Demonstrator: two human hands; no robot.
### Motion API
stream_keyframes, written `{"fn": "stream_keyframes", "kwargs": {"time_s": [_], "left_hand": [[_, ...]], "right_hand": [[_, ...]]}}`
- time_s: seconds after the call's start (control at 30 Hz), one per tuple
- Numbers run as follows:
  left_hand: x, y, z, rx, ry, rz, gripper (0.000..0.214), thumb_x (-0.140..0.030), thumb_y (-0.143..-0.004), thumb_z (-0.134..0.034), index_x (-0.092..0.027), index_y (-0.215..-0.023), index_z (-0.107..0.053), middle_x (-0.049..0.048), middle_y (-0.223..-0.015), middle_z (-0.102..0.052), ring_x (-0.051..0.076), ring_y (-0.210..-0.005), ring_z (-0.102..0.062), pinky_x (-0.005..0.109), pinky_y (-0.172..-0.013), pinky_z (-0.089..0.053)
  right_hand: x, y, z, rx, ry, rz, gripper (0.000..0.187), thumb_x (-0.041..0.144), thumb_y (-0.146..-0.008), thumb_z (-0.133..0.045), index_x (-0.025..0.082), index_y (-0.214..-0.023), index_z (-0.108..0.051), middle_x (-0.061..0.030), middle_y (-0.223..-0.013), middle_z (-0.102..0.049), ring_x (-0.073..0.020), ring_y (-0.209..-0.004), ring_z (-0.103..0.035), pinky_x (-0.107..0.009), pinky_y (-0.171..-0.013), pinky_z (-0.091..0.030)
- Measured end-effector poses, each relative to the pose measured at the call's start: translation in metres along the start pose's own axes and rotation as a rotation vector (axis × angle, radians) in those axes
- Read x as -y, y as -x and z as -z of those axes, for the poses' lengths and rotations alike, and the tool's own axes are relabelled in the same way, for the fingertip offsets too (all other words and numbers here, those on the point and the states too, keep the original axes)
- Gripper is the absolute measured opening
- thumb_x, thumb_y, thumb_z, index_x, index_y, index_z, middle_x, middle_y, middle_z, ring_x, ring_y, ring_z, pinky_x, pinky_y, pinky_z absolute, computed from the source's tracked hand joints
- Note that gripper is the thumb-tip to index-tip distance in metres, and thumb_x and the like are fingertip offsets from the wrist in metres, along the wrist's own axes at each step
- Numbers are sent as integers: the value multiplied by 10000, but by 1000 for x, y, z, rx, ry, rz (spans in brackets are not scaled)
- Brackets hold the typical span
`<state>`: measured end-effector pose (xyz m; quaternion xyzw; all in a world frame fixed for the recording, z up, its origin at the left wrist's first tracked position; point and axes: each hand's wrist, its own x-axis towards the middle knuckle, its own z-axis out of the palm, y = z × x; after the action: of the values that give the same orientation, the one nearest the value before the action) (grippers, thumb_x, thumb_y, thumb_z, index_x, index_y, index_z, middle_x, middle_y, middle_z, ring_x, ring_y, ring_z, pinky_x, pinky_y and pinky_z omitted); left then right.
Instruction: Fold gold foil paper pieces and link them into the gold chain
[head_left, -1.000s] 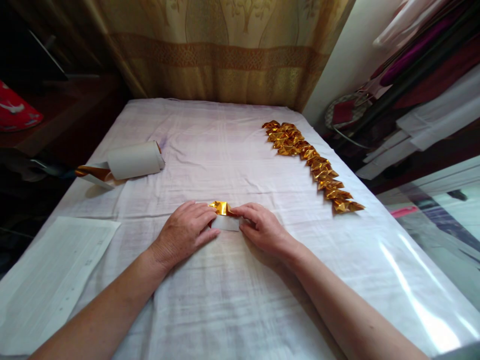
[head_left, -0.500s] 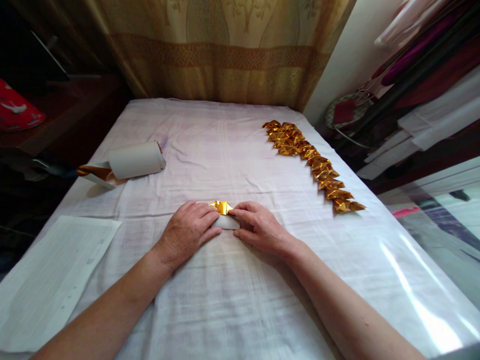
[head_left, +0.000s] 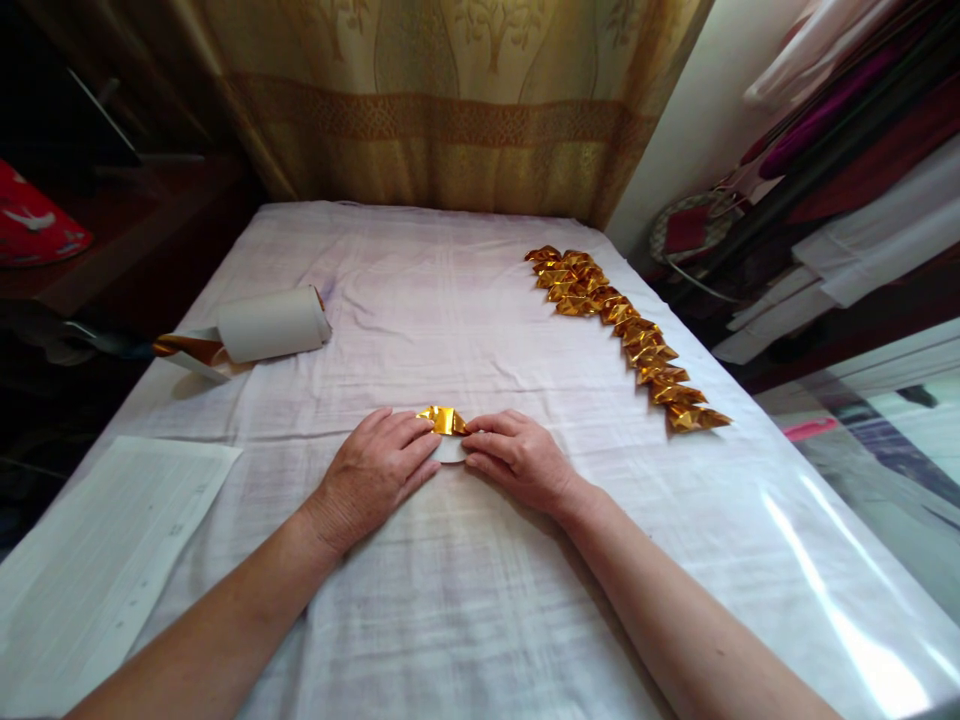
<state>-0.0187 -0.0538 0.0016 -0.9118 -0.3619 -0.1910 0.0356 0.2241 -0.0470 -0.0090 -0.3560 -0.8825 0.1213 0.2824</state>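
A small piece of gold foil paper (head_left: 444, 420), white on its underside, lies on the white cloth (head_left: 465, 330) near the middle of the table. My left hand (head_left: 375, 470) presses on its left side with fingers bent down over it. My right hand (head_left: 517, 457) pinches its right side, fingertips pressed together on the fold. The two hands almost touch, and the paper's lower part is hidden beneath them.
A row of several folded gold foil pieces (head_left: 626, 332) runs along the right side. A white roll with a gold foil end (head_left: 259, 326) lies at the left. A white lined sheet (head_left: 97, 560) sits near left. A curtain (head_left: 450, 110) hangs behind; clutter stands right.
My hands have drawn closer together over the paper, covering more of its white underside. The gold part now looks more bunched between my fingertips.
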Motion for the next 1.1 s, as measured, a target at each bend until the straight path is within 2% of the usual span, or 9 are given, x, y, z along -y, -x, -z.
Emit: {"fn": "stream_keyframes", "kwargs": {"time_s": [0.17, 0.3, 0.5, 0.73, 0.8, 0.9, 1.0, 1.1], "left_hand": [[0, 1, -2, -20, 48, 38, 255, -281, -977, -511, -205, -1147, -686, 100, -1244, -679, 277, -1201, -599, 518, -1074, -442], [-5, 4, -3, -53, 85, 14, 278, -198, -977, -474, -197, -1164, -681, 105, -1252, -672, 265, -1248, -572, 477, -1074, -476], [-12, 8, -6, -62, 141, -1, 278, -198, -981, -489, -199, -1213, -642, 93, -1237, -681, 234, -1197, -609, 426, -1034, -528], [-12, 6, -4, -126, 189, -22, 216, -194, -979, -486, -175, -1153, -611, 108, -1178, -690, 210, -1135, -638, 410, -1039, -524], [-11, 6, -2, -99, 192, -48, 270, -191, -989, -468, -192, -1234, -581, 103, -1214, -675, 211, -1163, -621, 415, -1043, -518], [-10, 7, -1, 14, 171, -58, 357, -215, -999, -468, -259, -1346, -539, 90, -1291, -632, 229, -1221, -584, 440, -1051, -503], [-8, 8, -2, 71, 123, -63, 362, -224, -1001, -474, -280, -1349, -555, 93, -1322, -607, 251, -1238, -568, 458, -1054, -495], [-8, 8, -4, 61, 100, -73, 341, -238, -1007, -466, -260, -1330, -573, 95, -1318, -608, 249, -1230, -571, 450, -1050, -502]], "right_hand": [[-1, 1, 3, 29, 10, 24, 152, 240, -950, -588, 231, -1031, -716, -99, -1133, -714, -202, -922, -658, -363, -828, -534], [-3, 2, 0, -6, -17, 15, 149, 215, -952, -575, 237, -987, -718, -82, -1117, -726, -190, -908, -663, -350, -822, -532], [2, -1, -8, -89, -69, -101, 119, 208, -936, -597, 228, -930, -714, -62, -1002, -753, -182, -894, -686, -334, -835, -531], [10, -6, -11, -119, -49, -198, 77, 182, -884, -638, 220, -856, -700, -48, -917, -743, -189, -842, -675, -319, -787, -513], [11, -6, -12, -117, -43, -203, 77, 183, -882, -636, 221, -851, -697, -48, -917, -739, -189, -845, -670, -316, -785, -506], [11, -6, -13, -121, -45, -214, 85, 173, -880, -627, 217, -847, -691, -48, -914, -735, -189, -842, -665, -313, -778, -496], [11, -5, -14, -123, -48, -227, 89, 162, -876, -620, 215, -840, -682, -41, -906, -731, -189, -838, -660, -311, -775, -485], [11, -5, -15, -129, -48, -231, 84, 167, -876, -620, 215, -832, -673, -42, -896, -724, -185, -832, -653, -303, -771, -475]]}}
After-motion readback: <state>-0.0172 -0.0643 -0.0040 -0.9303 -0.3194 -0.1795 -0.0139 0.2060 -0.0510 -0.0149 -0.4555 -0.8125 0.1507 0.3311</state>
